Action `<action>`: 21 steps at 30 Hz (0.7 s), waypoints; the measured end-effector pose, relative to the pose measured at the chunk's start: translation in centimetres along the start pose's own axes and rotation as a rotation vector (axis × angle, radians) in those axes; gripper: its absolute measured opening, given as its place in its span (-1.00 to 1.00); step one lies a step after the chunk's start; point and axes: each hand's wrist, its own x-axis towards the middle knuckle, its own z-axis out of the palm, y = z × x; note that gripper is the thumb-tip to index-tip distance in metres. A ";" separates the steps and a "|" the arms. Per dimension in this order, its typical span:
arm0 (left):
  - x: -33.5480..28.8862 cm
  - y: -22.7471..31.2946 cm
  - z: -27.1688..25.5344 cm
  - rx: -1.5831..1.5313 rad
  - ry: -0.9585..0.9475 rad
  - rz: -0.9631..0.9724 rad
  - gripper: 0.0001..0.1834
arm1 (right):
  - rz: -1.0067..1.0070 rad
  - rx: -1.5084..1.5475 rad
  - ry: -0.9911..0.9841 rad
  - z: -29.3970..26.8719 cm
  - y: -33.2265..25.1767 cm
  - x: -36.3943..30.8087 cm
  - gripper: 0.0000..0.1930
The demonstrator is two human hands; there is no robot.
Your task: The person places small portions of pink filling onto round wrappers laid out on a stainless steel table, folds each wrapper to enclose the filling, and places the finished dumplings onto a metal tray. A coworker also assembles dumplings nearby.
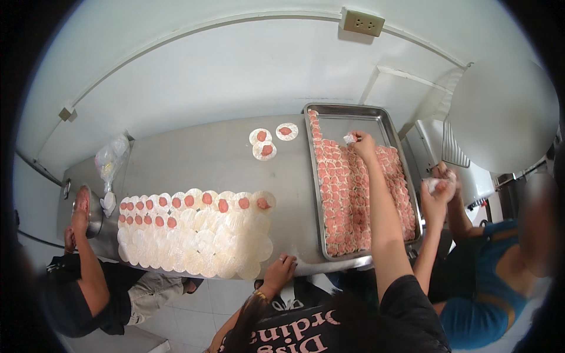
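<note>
At the front edge of the table, my left hand (281,273) rests with fingers curled; I see nothing in it. My right hand (364,145) reaches over a deep metal tray (365,112) and pinches a small pale dumpling (349,139). Rows of small open-topped dumplings with pink filling (347,194) fill much of the tray, below my right hand and along its left side. Left of my left hand, overlapping round wrappers (200,244) cover the table; the far rows carry dabs of pink filling. Three more filled wrappers (265,150) lie farther back.
At the left, a co-worker's hand (82,206) is over a metal bowl (94,223), near a plastic bag (112,159). At the right, another co-worker's hands (441,188) hold a wrapper beside the tray. A fan grille (454,147) stands behind them.
</note>
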 end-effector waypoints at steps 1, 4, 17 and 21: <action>0.1 0.1 -0.3 -0.015 0.001 -0.021 -0.83 | 0.001 -0.033 -0.039 0.1 0.9 1.7 -0.55; 1.8 0.8 -1.8 -0.229 0.052 -0.029 -0.86 | -0.058 -0.166 -0.142 1.3 3.0 5.6 -0.57; 39.2 4.0 -2.2 0.070 0.061 0.478 -0.63 | -0.128 -0.193 -0.285 3.6 6.8 8.1 -0.74; 42.9 4.3 0.2 0.264 -0.112 0.473 -0.63 | -0.204 -0.228 -0.249 4.6 6.4 8.3 -0.70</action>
